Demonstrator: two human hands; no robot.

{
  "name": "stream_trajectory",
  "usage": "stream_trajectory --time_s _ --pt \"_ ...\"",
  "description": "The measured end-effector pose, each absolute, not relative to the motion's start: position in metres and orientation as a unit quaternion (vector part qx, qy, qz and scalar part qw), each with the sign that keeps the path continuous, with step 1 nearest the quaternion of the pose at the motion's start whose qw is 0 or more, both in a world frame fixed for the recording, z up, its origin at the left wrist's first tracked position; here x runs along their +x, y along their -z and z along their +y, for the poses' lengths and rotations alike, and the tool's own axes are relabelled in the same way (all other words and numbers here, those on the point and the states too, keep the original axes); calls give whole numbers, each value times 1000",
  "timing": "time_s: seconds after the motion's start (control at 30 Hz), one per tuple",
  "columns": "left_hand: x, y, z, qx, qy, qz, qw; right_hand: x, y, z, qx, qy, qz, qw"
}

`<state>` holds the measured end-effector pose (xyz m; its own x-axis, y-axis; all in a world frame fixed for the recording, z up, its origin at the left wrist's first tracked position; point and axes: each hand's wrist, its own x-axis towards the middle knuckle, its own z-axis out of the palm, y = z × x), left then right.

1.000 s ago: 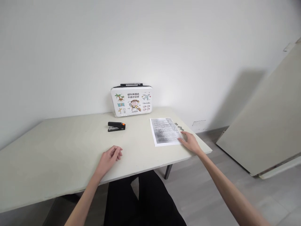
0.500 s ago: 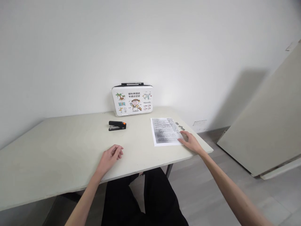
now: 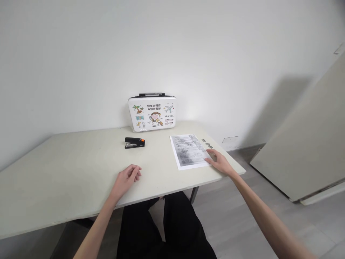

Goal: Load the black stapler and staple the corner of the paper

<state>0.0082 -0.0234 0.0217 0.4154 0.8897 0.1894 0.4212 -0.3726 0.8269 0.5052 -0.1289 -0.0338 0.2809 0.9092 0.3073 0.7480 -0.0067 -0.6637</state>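
A: Right hand (image 3: 219,162) state?
B: Laid flat, fingers open, nothing gripped. The fingertips are pressed on the near right corner of the paper (image 3: 188,151).
A: Paper position?
B: Laid flat on the right part of the table (image 3: 67,169), near the front edge. Staple strips (image 3: 207,144) are seen just beyond its far right corner.
A: Left hand (image 3: 126,178)?
B: Rested on the table near the front edge, fingers loosely curled, nothing held. Kept well apart from the paper.
A: Stapler (image 3: 134,142)?
B: Untouched, mid-table, between the left hand and the case (image 3: 152,113), which is stood upright against the wall.
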Motion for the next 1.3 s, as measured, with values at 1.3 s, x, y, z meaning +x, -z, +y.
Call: stream_trajectory --time_s 1.3 --pt "10 -25 -24 758 -326 437 358 504 31 -130 -688 -61 -638 341"
